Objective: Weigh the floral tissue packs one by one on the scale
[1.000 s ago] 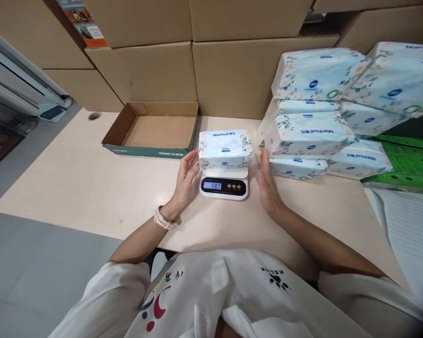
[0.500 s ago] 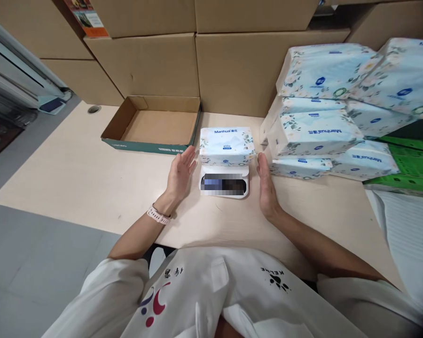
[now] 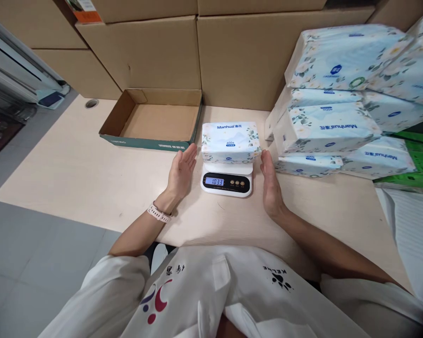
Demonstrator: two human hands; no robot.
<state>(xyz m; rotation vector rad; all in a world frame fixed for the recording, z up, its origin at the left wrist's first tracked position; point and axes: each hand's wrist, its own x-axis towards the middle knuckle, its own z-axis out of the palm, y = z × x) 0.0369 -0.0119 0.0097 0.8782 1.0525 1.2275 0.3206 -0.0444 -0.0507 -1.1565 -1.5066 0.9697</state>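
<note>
A pack of tissues (image 3: 230,142), light blue and white with printed flowers, rests on a white digital kitchen scale (image 3: 227,189). The scale's lit display (image 3: 215,181) appears to read 1033. My left hand (image 3: 182,172) stands on edge on the table to the left of the pack, fingers stretched out and holding nothing. On the other side, my right hand (image 3: 271,184) is also on edge with straight fingers, its fingertips close to the pack's right end. Whether those fingertips touch the pack I cannot tell.
An open cardboard box lid (image 3: 146,141) with green sides lies behind my left hand. Several stacked tissue packs (image 3: 333,126) stand at the right, beside green packages (image 3: 421,162). Large cartons (image 3: 232,61) form a wall along the back of the table (image 3: 74,178).
The view has shifted slightly, so the stacked packs look nearer. The scale's display, blurred out before, is now readable. Both hands keep nearly the same pose beside the pack.
</note>
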